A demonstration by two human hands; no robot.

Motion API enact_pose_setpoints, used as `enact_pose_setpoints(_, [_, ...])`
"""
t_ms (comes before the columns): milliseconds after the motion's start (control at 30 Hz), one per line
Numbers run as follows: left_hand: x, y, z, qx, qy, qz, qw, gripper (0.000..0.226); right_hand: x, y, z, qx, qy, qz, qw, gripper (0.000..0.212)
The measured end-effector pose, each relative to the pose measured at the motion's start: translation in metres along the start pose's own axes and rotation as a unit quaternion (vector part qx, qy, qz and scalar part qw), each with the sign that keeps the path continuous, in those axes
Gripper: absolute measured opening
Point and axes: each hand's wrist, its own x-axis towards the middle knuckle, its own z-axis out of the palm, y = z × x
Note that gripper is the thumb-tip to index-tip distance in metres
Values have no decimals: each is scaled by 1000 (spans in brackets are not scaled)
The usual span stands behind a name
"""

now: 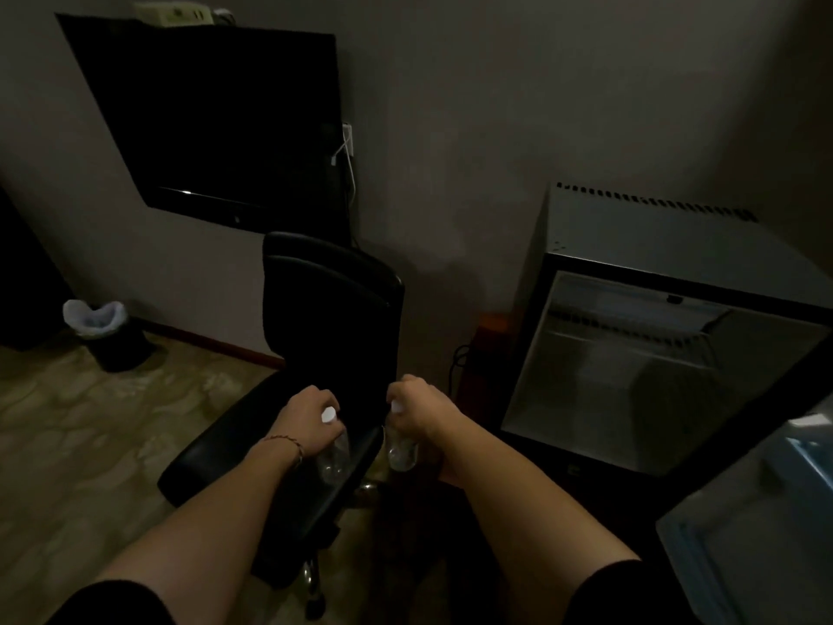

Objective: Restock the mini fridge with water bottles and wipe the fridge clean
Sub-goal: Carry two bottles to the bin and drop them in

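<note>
Two bottles gripped; fridge open.

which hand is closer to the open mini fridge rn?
Right. The right hand, gripping a clear plastic water bottle, is beside the open grey mini fridge. The left hand, gripping another clear bottle, is farther off over the black office chair.

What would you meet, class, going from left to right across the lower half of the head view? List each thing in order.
Waste bin → left hand holding left bottle → right bottle in right hand → open mini fridge → fridge door.
</note>
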Motion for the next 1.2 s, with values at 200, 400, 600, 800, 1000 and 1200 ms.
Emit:
enact_pose_setpoints(200, [27,-56,-24,-31,9,-3,999,17,45,-27,11,17,17,2,1000,30])
enact_pose_setpoints(400, [49,-107,-44,-39,26,-47,998,16,104,-60,23,12,-6,-16,1000,33])
enact_pose_setpoints(600, [62,-172,-85,-46,83,-112,989,18,187,-120,34,-16,3,-39,999,33])
enact_pose_setpoints(800, [74,-256,-143,-70,151,-164,972,14,281,-205,44,-65,-18,-79,995,22])
enact_pose_setpoints(1000, [98,-364,-195,-80,174,-213,958,21,377,-287,68,-73,-49,-132,987,18])
enact_pose_setpoints(1200, [132,-484,-270,-61,176,-200,962,17,479,-382,92,-51,-56,-131,988,24])
